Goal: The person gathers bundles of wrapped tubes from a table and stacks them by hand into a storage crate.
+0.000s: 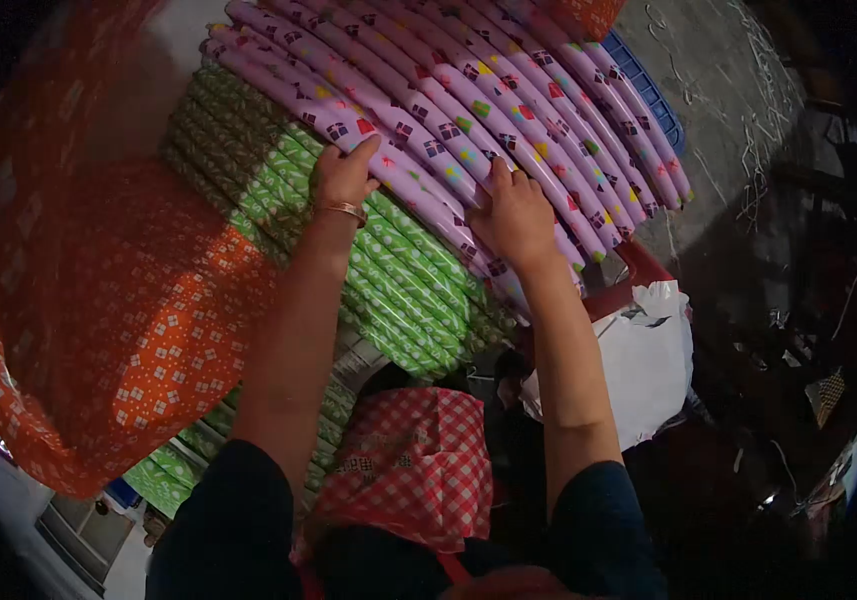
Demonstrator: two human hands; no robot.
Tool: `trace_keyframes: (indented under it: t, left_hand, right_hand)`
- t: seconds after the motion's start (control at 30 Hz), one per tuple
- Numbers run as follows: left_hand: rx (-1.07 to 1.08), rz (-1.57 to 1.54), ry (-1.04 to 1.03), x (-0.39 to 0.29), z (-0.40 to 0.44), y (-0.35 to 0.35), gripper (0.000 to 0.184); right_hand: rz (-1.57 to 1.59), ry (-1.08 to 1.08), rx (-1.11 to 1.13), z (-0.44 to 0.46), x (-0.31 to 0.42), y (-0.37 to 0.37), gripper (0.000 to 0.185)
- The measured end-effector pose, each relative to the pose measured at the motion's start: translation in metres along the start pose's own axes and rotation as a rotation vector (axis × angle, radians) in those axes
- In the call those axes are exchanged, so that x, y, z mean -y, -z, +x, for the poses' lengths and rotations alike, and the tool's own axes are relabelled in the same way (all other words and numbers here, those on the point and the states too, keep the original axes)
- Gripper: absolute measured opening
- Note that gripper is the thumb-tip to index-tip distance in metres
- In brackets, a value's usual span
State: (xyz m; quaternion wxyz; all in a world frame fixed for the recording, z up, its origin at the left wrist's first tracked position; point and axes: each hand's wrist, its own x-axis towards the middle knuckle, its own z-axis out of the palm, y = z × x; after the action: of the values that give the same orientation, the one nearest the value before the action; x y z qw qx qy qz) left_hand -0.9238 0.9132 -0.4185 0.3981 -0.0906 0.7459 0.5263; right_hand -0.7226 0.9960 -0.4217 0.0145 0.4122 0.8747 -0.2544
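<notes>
Several lilac rolls of wrapping paper (448,130) with a gift-box print lie side by side, slanting down to the right. My left hand (346,178), with a bracelet at the wrist, is closed on the nearest lilac roll, thumb over its top. Farther right, my right hand (516,212) has its fingers curled over the lilac rolls near their right ends; its fingertips are partly hidden. Underneath, green patterned rolls (403,290) form a stacked layer, partly covered by the lilac ones and my left forearm.
Orange printed sheeting (163,370) bulges at the left. A red checked apron (413,455) covers my front. Torn white wrapping (638,360) sits right of my right forearm. At the upper right are a blue crate (648,90) and loose pale strings (758,150) on the floor.
</notes>
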Motion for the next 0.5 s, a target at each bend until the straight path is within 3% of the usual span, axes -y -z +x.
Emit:
trace_keyframes:
  t: [0.1,0.27,0.5]
  left_hand:
    - [0.035,0.100,-0.094,0.010,0.013,0.000,0.036]
    - [-0.017,-0.113,-0.175,0.003,0.008,-0.019,0.040]
    - [0.110,-0.170,-0.250,-0.003,0.003,-0.036,0.037]
  right_hand:
    - [-0.005,0.033,-0.010,0.002,0.001,0.006,0.065]
    - [0.083,0.153,-0.091,-0.001,-0.014,0.019,0.061]
    - [0.232,0.174,-0.069,-0.001,-0.034,0.064,0.054]
